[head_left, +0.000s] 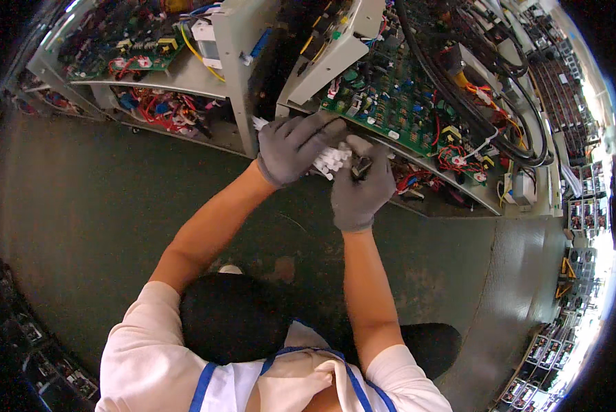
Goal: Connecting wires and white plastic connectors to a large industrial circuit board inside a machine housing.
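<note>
My left hand [291, 150], in a grey glove, is closed around a bundle of white cable ties [331, 162]. Their blocky ends stick out towards my right hand, and the other ends show past the left edge of the glove. My right hand [365, 192], gloved the same way, has its thumb and fingers curled together beside the bundle. A small dark, shiny piece [361, 166] shows between those fingers; its kind is hidden. Both hands are at the front edge of an open cabinet, just below a green circuit board [383, 103].
Thick black cables [452, 103] run across the board on the right. A beige metal bracket [332, 58] rises behind my hands. Another open cabinet with a circuit board [126, 51] and red wiring [160, 110] stands at the left. Racks of units [586, 213] line the far right.
</note>
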{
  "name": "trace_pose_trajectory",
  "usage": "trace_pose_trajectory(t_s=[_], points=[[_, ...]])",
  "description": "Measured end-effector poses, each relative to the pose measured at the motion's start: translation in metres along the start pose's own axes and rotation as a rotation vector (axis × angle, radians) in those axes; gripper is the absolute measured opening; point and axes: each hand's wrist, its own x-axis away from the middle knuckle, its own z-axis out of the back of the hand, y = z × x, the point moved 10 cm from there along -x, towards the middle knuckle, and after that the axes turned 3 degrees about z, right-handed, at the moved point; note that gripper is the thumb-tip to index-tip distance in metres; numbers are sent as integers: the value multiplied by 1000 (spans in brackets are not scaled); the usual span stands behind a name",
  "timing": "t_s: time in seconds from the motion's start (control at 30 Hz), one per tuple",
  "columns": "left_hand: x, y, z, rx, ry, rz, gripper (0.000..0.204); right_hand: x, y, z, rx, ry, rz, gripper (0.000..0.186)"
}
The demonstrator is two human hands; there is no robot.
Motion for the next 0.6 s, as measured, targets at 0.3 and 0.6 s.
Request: trace_pose_trajectory(t_s=[0.3, 0.6], points=[[1, 0, 5, -13, -22, -45, 38, 14, 38, -16, -567, -146, -647, 12], [2, 0, -6, -42, -41, -67, 37, -4, 24, 36, 431, -47, 43, 39]])
